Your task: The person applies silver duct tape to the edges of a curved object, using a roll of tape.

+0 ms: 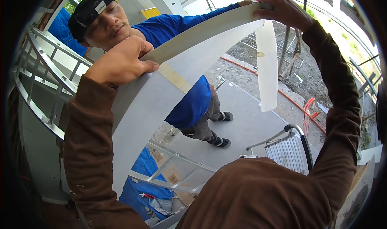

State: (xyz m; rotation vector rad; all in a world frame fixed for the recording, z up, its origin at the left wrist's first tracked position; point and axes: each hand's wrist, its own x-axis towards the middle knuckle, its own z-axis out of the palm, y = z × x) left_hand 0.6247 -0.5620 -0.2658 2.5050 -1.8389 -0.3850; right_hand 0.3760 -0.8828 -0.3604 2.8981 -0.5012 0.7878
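Note:
A long white panel [217, 51] stretches between my two hands, its top edge appearing curved in this view. My left hand [125, 59] is closed on the upper edge, thumb on the near face. Below that thumb a beige strip of tape [175, 78] crosses the face. At the far end my right hand [284, 11] grips the panel, fingers curled over its edge. Right by those fingertips is a small white ring with a pink inside [256, 1], perhaps a tape roll. A narrow white strip [267, 75] hangs beneath my right hand.
A co-worker in a blue shirt [167, 25] stands behind the panel, one arm reaching toward its far end. Below are a step ladder [286, 152], an aluminium ladder [173, 180] and a blue tarp [143, 168]. Another metal ladder [48, 71] curves along the left.

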